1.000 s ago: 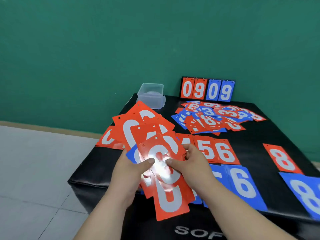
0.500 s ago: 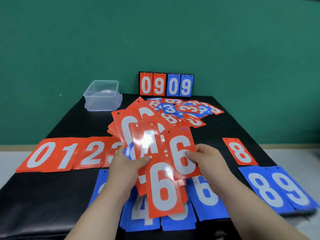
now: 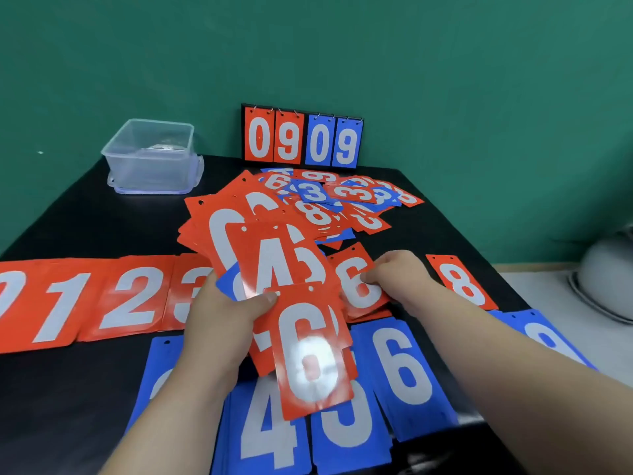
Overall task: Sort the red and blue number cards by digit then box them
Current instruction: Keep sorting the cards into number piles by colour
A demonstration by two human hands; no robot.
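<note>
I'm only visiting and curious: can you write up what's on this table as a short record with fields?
left hand: grips a fan of cards, mostly red, 4 and 6 on top
right hand: holds a red 6 card by its edge
red row: 1, 2, 3 lying at left
blue row: 4, 5, 6 along the near edge
unsorted pile: red and blue mixed, behind the hands
clear box: back left corner, apart from the cards

Tabletop lies bare between plastic box and red row — passable.
</note>
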